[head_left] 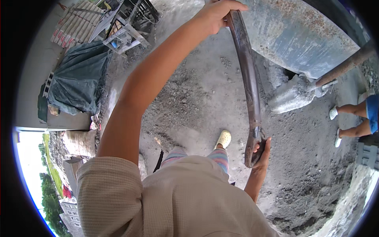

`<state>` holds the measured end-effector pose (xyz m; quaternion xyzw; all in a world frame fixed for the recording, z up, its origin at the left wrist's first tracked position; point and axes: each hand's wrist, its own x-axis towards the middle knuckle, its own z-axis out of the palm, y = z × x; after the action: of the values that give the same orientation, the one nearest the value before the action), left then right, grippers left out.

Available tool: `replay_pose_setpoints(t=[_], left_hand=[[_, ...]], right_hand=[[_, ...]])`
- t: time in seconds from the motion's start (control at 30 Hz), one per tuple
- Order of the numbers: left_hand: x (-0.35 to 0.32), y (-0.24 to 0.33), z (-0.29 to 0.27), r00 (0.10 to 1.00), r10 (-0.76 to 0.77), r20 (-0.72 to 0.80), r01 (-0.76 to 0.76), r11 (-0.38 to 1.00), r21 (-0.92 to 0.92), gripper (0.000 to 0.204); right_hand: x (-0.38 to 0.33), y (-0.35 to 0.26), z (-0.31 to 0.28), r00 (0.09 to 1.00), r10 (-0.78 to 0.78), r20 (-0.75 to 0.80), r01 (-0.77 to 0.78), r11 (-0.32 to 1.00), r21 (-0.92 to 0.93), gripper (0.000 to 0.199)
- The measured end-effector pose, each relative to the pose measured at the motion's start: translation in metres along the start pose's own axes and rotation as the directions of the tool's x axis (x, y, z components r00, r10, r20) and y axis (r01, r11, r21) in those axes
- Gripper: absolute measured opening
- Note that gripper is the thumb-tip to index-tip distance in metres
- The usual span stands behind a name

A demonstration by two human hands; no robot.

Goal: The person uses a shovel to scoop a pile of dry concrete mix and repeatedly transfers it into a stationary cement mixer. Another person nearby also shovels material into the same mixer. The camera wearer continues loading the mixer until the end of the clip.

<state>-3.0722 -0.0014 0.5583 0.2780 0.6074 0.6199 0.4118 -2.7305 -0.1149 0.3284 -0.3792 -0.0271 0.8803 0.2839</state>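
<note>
A long brown shovel handle (246,71), worn and slightly curved, stretches from the top edge down toward my right side. My left hand (217,15) is wrapped round its shaft at the far end. At the near end is a D-shaped grip, and my right hand (261,154) has its fingers through it, thumb pointing up. The working end lies beyond the top of the view. To the right of the handle, a grey, cement-caked shovel blade (292,94) rests by the ground, joined to a rusty shaft (347,63).
A large rusty, blue-grey metal sheet (304,35) stands at the far right. Another person's legs (355,118) are at the right edge. A dark tarp (79,79) covers something at the left, near stacked pipe-like pieces (81,21) and a wooden frame (126,37). Gravelly grey ground (185,94) lies underfoot.
</note>
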Motion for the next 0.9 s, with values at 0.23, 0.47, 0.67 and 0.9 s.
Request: replay_pose_setpoints(t=[0.23, 0.47, 0.67, 0.9], left_hand=[[-0.068, -0.201, -0.076, 0.734, -0.640, -0.228, 0.343, 0.639, -0.688, 0.012], [-0.166, -0.469, -0.050, 0.212, -0.976, 0.057, 0.459, 0.048, -0.887, 0.013], [-0.204, -0.559, 0.021, 0.144, -0.922, 0.359, 0.417, -0.273, -0.867, 0.018], [-0.188, -0.636, -0.042, 0.159, -0.870, 0.466, 0.259, -0.419, -0.870, 0.015]], right_hand=[[-0.057, -0.021, -0.047, 0.755, -0.344, -0.559, 0.127, 0.912, -0.389, 0.041], [-0.112, -0.037, -0.065, 0.449, -0.605, -0.658, -0.082, 0.705, -0.704, 0.038], [-0.110, -0.018, -0.011, 0.346, -0.823, -0.451, -0.166, 0.420, -0.892, 0.031], [-0.026, 0.013, -0.044, 0.188, -0.832, -0.523, -0.391, 0.425, -0.817, 0.039]])
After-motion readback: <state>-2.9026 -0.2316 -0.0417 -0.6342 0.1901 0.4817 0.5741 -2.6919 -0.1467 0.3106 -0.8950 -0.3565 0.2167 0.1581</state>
